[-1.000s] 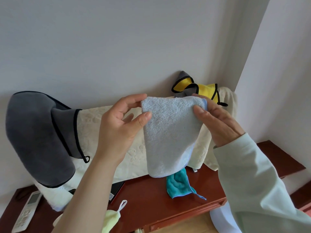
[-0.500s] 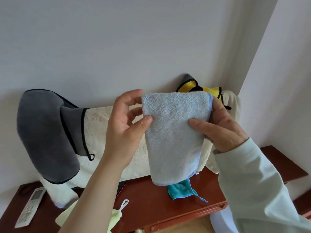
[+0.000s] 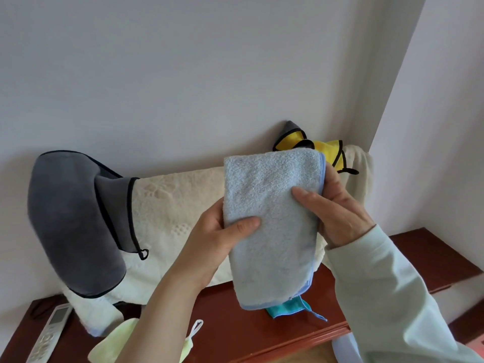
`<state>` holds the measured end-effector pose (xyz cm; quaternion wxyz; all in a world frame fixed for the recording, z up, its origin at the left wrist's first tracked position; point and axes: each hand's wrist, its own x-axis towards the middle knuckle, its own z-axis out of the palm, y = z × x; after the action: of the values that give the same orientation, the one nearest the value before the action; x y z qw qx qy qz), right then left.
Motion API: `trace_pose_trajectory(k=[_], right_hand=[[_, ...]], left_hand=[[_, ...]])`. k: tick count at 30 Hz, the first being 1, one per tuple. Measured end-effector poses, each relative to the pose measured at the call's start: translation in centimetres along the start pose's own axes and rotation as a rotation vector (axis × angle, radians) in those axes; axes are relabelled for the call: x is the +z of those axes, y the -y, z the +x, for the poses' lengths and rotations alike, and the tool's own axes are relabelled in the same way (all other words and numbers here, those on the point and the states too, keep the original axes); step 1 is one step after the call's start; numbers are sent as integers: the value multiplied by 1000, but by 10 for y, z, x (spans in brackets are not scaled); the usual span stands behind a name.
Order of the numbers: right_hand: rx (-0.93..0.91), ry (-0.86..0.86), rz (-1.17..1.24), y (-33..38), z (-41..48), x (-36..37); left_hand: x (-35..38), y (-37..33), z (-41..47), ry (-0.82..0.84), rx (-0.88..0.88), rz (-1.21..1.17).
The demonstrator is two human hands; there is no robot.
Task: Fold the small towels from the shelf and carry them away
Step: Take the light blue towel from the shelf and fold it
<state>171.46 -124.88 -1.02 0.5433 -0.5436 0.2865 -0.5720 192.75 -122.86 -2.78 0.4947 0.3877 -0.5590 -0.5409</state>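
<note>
head | left hand (image 3: 217, 231), right hand (image 3: 337, 208) pinch folded, nubby terry blue towel (image 3: 272, 203)

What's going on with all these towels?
A person holds a folded light blue towel up in both hands. The left hand pinches its left edge and the right hand grips its right edge. A grey towel and a yellow towel lie on a cream cover, and a teal cloth lies on the red-brown shelf.
</note>
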Motion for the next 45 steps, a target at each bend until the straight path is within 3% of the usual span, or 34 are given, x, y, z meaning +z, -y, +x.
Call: trace_pose_trajectory(k=[5, 10, 14, 25, 33, 40, 45], right_hand=[[120, 98, -74, 1, -6, -3], [308, 51, 36, -6, -7, -6], [362, 75, -61, -8, -12, -1], [101, 0, -80, -15, -10, 9], [65, -56, -100, -19, -6, 10], [91, 30, -597, -20, -2, -1], [120, 87, -818, -17, 3, 3]], left_hand=[[2, -17, 1, -51, 46, -105], [4, -28, 1, -94, 84, -146], [6, -31, 1, -133, 77, -173], [-9, -23, 0, -65, -115, 102], [-26, -16, 1, -164, -5, 113], [-36, -10, 2, -134, 107, 300], [-44, -6, 5, -179, 148, 538]])
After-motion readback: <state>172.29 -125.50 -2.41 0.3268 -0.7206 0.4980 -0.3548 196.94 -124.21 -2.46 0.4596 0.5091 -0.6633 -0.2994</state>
